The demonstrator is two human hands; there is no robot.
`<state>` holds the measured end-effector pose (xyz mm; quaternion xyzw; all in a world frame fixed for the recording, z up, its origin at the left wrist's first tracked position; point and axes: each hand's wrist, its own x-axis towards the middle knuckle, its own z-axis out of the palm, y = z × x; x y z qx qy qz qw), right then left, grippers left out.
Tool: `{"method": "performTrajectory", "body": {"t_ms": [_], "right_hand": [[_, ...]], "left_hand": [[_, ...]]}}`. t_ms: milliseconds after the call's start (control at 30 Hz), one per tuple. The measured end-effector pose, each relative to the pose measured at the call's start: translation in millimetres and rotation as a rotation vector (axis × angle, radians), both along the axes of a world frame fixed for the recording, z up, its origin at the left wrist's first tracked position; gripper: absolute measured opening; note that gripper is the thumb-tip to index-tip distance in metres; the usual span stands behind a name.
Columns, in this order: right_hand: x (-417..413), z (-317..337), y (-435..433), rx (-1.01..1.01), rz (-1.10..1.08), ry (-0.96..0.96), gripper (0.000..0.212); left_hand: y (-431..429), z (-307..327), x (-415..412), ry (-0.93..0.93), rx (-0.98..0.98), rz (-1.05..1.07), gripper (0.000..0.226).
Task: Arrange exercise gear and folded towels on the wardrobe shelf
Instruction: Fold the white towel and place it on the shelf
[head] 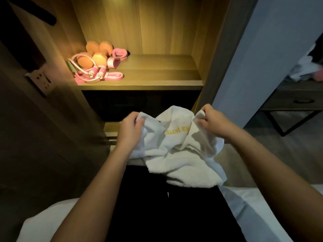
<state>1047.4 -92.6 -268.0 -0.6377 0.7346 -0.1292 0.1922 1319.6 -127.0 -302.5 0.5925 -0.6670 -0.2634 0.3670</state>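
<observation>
So, which step is going on here?

The towel folding, I am judging. The left hand (130, 127) and the right hand (212, 121) are both gripping the white towel (180, 154). Each is curling its fingers and pinching a bunched bit of the upper edge, one on the left side, one on the right. The towel is hanging crumpled between them, near the person, in front of the wardrobe shelf (157, 74) and lower than it, not touching it.

And the exercise gear?

It is lying at the far left of the shelf. The orange dumbbells (95, 54) are sitting at the back, the pink skipping rope (97, 71) nearer, and the pink bands (116, 55) just to the right, all crowding together. The right part of the shelf is showing bare wood.

What is the next move calling for, then?

Probably drawing the hands apart to pull that edge straight, finding the corners, then folding the cloth flat. Being limp, it is likely going to sag and twist, so an even pull is what I am advising. Only then is it going up, to the right of the gear.
</observation>
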Motion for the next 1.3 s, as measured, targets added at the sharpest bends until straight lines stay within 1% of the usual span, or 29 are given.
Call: {"method": "performTrajectory", "body": {"t_ms": [100,200,300,333,433,467,567,600,667,700,767,833,967,1100,1133,1200,1233,1300], "right_hand": [[-37.7,22.6,-28.7,0.073,-0.081,0.0,0.03],[-62.7,45.3,-49.0,0.016,-0.198,-0.101,0.04],[-81.7,81.1,-65.0,-0.152,-0.341,-0.166,0.046],[-88.4,96.9,-69.8,-0.233,-0.381,-0.18,0.042],[-101.2,154.7,-83.9,-0.497,-0.444,-0.246,0.016],[-102.0,177.1,-87.9,-0.575,-0.45,-0.265,0.014],[-99.5,246.0,-96.7,-0.794,-0.458,-0.29,0.031],[-98.3,268.1,-97.9,-0.864,-0.47,-0.291,0.033],[-96.8,307.7,-96.6,-0.987,-0.482,-0.296,0.028],[-96.8,323.1,-94.7,-1.006,-0.476,-0.276,0.022],[-96.5,339.8,-91.3,-0.944,-0.445,-0.178,0.015],[-94.3,339.2,-90.1,-0.872,-0.422,-0.144,0.017],[-85.8,315.6,-92.2,-0.852,-0.4,-0.232,0.017],[-64.2,309.7,-91.4,-0.876,-0.316,-0.349,0.025],[-53.7,310.5,-90.3,-0.874,-0.259,-0.383,0.026],[-25.4,312.5,-86.0,-0.822,-0.055,-0.429,0.03],[-8.4,313.0,-83.3,-0.768,0.065,-0.412,0.033],[24.8,310.1,-79.0,-0.652,0.271,-0.317,0.039]], "left_hand": [[-43.0,32.7,17.5,0.071,-0.034,0.137,0.02],[-73.5,62.8,28.4,0.096,-0.075,0.187,0.026],[-95.5,104.4,38.6,0.147,-0.148,0.25,0.028],[-101.9,121.3,42.7,0.169,-0.176,0.286,0.027],[-115.0,181.3,51.7,0.259,-0.239,0.38,0.023],[-117.8,203.5,52.7,0.284,-0.267,0.381,0.022],[-121.5,273.1,50.2,0.322,-0.412,0.34,0.022],[-121.3,295.8,49.1,0.339,-0.468,0.335,0.02],[-121.7,335.2,49.2,0.36,-0.566,0.348,0.016],[-121.9,350.1,49.9,0.344,-0.598,0.364,0.015],[-120.8,367.8,51.3,0.277,-0.611,0.38,0.017],[-119.3,372.0,49.6,0.235,-0.591,0.362,0.02],[-113.6,362.1,39.5,0.207,-0.607,0.307,0.017],[-105.9,351.3,31.8,0.168,-0.621,0.199,0.018],[-103.0,349.8,27.1,0.149,-0.615,0.152,0.019],[-95.6,347.2,12.3,0.081,-0.603,0.031,0.021],[-90.5,345.9,3.1,0.044,-0.592,-0.038,0.022],[-79.0,341.7,-15.9,-0.026,-0.57,-0.165,0.023]]}}
